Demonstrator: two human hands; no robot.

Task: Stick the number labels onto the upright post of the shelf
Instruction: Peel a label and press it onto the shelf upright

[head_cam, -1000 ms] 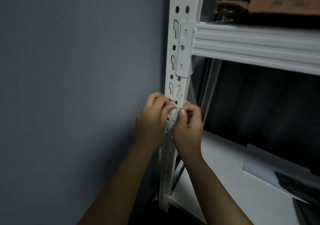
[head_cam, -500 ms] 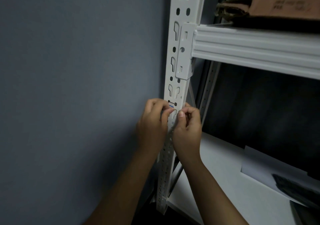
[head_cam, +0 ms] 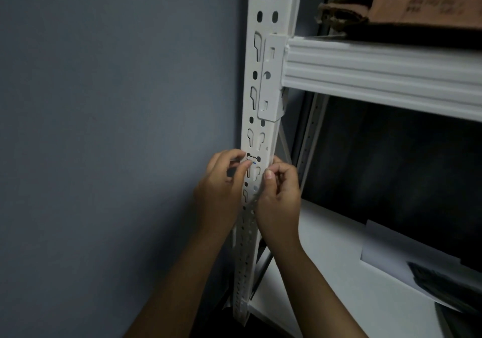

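Head view shows us at the white upright post [head_cam: 260,118] of the shelf, with both hands raised to its perforated front face just below the beam bracket [head_cam: 271,77]. Our left hand [head_cam: 221,189] sits on the wall side of the post, fingers curled, the fingertips pressed at a small label [head_cam: 252,164] that lies on the face between two round holes; we can make out a dark mark and a thin blue edge on it, but the number is too small to read. Our right hand [head_cam: 279,194] is on the shelf side, thumb and forefinger curled together at the post's edge. We cannot tell whether that grip pinches a corner of the label, a backing strip, or nothing at all.

The label looks to us only partly seated, so we judge the step in hand to be the placing and smoothing.

What could go wrong from here:
- The label bridges slots and holes, so parts of it have no metal behind; pressing there could crease or tear it.
- If one corner is pressed down before the other is lined up, it may set crooked.
- Peeling it back to correct could weaken the glue or curl the paper.
- The light is dim, which makes the alignment hard to check.

Sheets of paper [head_cam: 391,249] lie on the lower shelf board [head_cam: 326,298].
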